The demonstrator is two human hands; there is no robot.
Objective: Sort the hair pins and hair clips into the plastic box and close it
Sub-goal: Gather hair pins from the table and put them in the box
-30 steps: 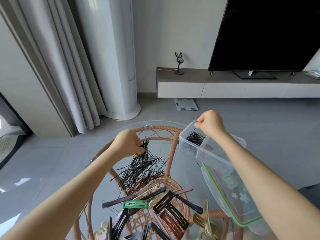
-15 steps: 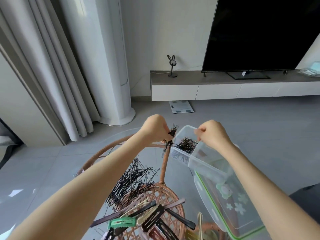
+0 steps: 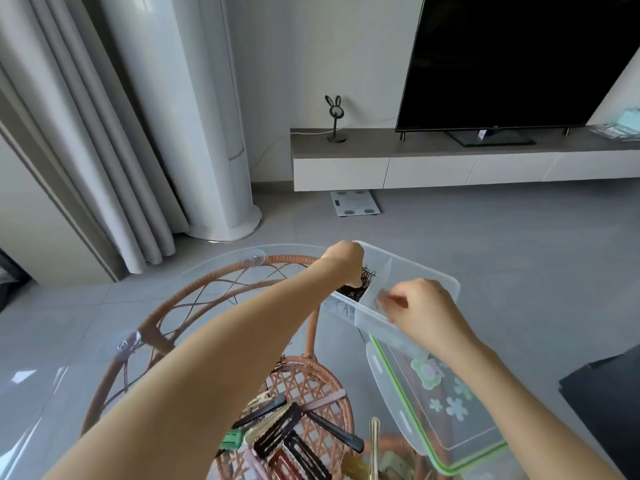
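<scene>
A clear plastic box (image 3: pixel 434 271) with a divider stands on the glass table. My left hand (image 3: pixel 344 259) reaches over its left compartment, fingers closed on a bunch of black hair pins (image 3: pixel 365 277) held just above more pins lying inside. My right hand (image 3: pixel 420 311) rests on the box's near wall at the divider, fingers curled against it. The box's lid (image 3: pixel 440 407), clear with a green seal and flower prints, lies flat in front of the box. Several hair clips (image 3: pixel 287 434) in black, brown, green and beige lie on the table near me.
The round glass tabletop (image 3: pixel 221 261) sits on a woven rattan frame (image 3: pixel 173 310). A TV, a low cabinet and a bathroom scale (image 3: pixel 355 202) are across the grey floor. Curtains hang at the left. A dark object (image 3: pixel 609 393) is at the right edge.
My left hand lifted a bunch of hair pins off the pile and carried it rightward over the box's left compartment. My right hand moved from that compartment toward me to the divider.
</scene>
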